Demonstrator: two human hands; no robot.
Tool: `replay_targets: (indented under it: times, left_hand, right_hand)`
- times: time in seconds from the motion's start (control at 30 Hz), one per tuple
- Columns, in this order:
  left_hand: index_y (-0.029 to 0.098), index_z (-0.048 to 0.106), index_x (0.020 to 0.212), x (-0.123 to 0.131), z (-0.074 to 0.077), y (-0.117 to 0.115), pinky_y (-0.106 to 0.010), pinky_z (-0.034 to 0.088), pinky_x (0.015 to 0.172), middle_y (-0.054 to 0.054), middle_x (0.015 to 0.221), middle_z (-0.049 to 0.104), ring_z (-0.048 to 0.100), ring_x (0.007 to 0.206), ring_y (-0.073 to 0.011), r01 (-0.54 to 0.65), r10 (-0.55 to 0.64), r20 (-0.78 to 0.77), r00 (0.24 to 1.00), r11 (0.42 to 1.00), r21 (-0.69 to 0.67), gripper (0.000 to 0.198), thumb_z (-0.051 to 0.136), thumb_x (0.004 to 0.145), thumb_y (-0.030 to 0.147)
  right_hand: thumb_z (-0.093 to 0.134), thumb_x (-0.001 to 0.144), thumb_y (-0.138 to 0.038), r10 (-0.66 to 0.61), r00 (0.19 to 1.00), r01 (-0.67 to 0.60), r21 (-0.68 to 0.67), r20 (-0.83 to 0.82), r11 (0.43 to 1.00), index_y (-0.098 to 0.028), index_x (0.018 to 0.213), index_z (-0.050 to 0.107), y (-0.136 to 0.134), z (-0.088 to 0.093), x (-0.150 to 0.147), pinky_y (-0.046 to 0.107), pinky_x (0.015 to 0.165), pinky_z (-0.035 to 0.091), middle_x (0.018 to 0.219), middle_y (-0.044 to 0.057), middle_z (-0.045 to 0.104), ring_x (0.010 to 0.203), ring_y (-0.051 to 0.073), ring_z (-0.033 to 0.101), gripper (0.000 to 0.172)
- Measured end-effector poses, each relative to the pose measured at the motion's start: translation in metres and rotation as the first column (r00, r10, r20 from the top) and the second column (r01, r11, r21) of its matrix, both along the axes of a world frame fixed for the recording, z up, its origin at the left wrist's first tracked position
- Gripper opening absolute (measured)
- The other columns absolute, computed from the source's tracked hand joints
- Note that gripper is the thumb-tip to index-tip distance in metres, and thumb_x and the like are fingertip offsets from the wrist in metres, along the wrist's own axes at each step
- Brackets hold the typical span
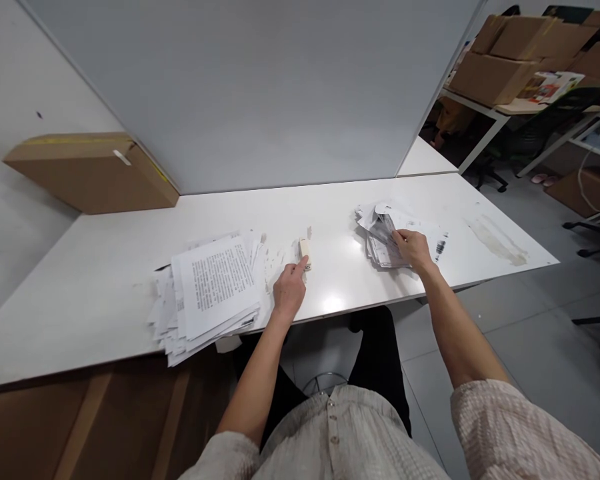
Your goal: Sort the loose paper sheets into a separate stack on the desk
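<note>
A small cream stapler (pixel 305 249) lies on the white table in the middle. My left hand (pixel 289 291) is closed at its near end, with a fingertip on top of it; the other fingers are curled and partly hidden. To the right, my right hand (pixel 413 249) pinches the edge of some paper sheets (pixel 383 230) at the top of a loose, uneven pile. Their near corner is lifted and curled, and the fingertips are partly out of sight. Left of my left hand sits a thick stack of printed pages (pixel 217 283), its sheets fanned unevenly.
A flat cardboard box (pixel 93 170) leans at the back left, beside an upright grey panel (pixel 260 93) along the table's rear. Stains mark the white tabletop (pixel 325 213). Several cardboard boxes (pixel 493 77) stand on another desk at the far right, near an office chair (pixel 545 127).
</note>
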State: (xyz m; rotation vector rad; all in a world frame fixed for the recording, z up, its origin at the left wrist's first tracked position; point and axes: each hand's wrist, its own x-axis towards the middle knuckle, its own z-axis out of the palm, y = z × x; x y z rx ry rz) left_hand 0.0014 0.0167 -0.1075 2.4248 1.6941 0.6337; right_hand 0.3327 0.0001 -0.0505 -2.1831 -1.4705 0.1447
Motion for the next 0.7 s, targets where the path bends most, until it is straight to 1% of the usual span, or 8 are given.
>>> replay_targets:
  times: [0.07, 0.13, 0.23, 0.3, 0.4, 0.5, 0.6, 0.7]
  left_hand:
    - [0.029, 0.046, 0.132, 0.000, 0.000, 0.000, -0.019, 0.045, 0.062, -0.004, 0.098, 0.059, 0.057, 0.082, -0.0138, 0.000, 0.000, 0.003, 1.000, 1.000, 0.002, 0.057, 0.041, 0.081, 0.003]
    - [0.029, 0.046, 0.132, 0.000, 0.001, 0.000, -0.020, 0.045, 0.062, -0.004, 0.098, 0.059, 0.057, 0.082, -0.0141, -0.003, 0.003, 0.005, 1.000, 1.000, 0.002, 0.057, 0.041, 0.082, 0.004]
    - [0.029, 0.046, 0.133, 0.000, 0.001, 0.000, -0.020, 0.046, 0.062, -0.005, 0.099, 0.059, 0.057, 0.083, -0.0143, -0.001, 0.001, 0.008, 1.000, 1.000, -0.002, 0.056, 0.041, 0.082, 0.004]
    - [0.029, 0.045, 0.133, 0.001, 0.001, 0.000, -0.020, 0.046, 0.063, -0.005, 0.099, 0.059, 0.057, 0.083, -0.0142, 0.000, 0.000, 0.009, 1.000, 1.000, -0.004, 0.056, 0.041, 0.082, 0.005]
    - [0.029, 0.046, 0.133, 0.001, 0.001, 0.000, -0.020, 0.046, 0.064, -0.005, 0.099, 0.059, 0.057, 0.083, -0.0141, 0.000, 0.000, 0.015, 1.000, 1.000, -0.007, 0.055, 0.042, 0.083, 0.006]
    - [0.029, 0.046, 0.132, 0.001, 0.000, 0.000, -0.020, 0.045, 0.062, -0.004, 0.098, 0.059, 0.057, 0.082, -0.0142, -0.002, 0.002, 0.016, 1.000, 1.000, -0.004, 0.054, 0.041, 0.083, 0.006]
    - [0.029, 0.047, 0.132, 0.001, -0.001, 0.000, -0.020, 0.044, 0.060, -0.004, 0.097, 0.060, 0.057, 0.080, -0.0143, -0.005, 0.005, 0.018, 1.000, 1.000, 0.010, 0.053, 0.041, 0.084, 0.006]
    - [0.029, 0.047, 0.132, 0.000, -0.002, 0.000, -0.020, 0.044, 0.061, -0.004, 0.098, 0.060, 0.057, 0.081, -0.0144, 0.002, -0.002, 0.018, 1.000, 1.000, 0.019, 0.054, 0.042, 0.084, 0.006]
  right_hand:
    - [0.034, 0.087, -0.040, 0.004, 0.998, -0.004, -0.003, 0.068, 1.000, -0.016, 0.073, 0.065, 0.000, -0.002, 0.001, 0.025, 0.055, 0.030, 0.059, 0.005, 0.059, 0.057, 0.015, 0.049, 0.042]
    - [0.031, 0.089, -0.033, -0.021, 0.980, 0.021, 0.004, 0.199, 1.000, -0.014, 0.091, 0.066, -0.001, -0.001, 0.001, 0.026, 0.057, 0.031, 0.068, 0.008, 0.063, 0.060, 0.017, 0.051, 0.040]
    - [0.030, 0.089, -0.023, -0.035, 0.905, 0.052, -0.029, 0.424, 0.998, -0.014, 0.130, 0.047, -0.002, 0.003, -0.003, 0.027, 0.058, 0.031, 0.078, 0.010, 0.064, 0.065, 0.019, 0.053, 0.045]
    - [0.032, 0.088, -0.017, 0.024, 0.849, 0.040, -0.111, 0.527, 0.993, -0.017, 0.139, 0.035, -0.002, 0.006, -0.008, 0.027, 0.058, 0.032, 0.082, 0.010, 0.063, 0.067, 0.019, 0.053, 0.051]
    - [0.035, 0.086, -0.013, 0.149, 0.800, -0.017, -0.226, 0.581, 0.974, -0.018, 0.128, 0.049, -0.002, 0.008, -0.015, 0.027, 0.060, 0.033, 0.090, 0.013, 0.062, 0.076, 0.019, 0.053, 0.044]
    - [0.035, 0.089, -0.022, 0.202, 0.794, -0.066, -0.250, 0.573, 0.966, -0.011, 0.105, 0.062, 0.000, 0.005, -0.018, 0.029, 0.066, 0.036, 0.094, 0.016, 0.060, 0.087, 0.023, 0.051, 0.033]
    - [0.036, 0.090, -0.031, 0.198, 0.795, -0.058, -0.253, 0.573, 0.966, -0.008, 0.095, 0.064, 0.001, 0.002, -0.019, 0.032, 0.071, 0.038, 0.096, 0.018, 0.059, 0.093, 0.027, 0.049, 0.037]
    - [0.037, 0.088, -0.019, 0.225, 0.780, -0.041, -0.311, 0.584, 0.949, -0.008, 0.093, 0.065, 0.001, 0.002, -0.019, 0.032, 0.070, 0.039, 0.097, 0.019, 0.058, 0.093, 0.028, 0.049, 0.030]
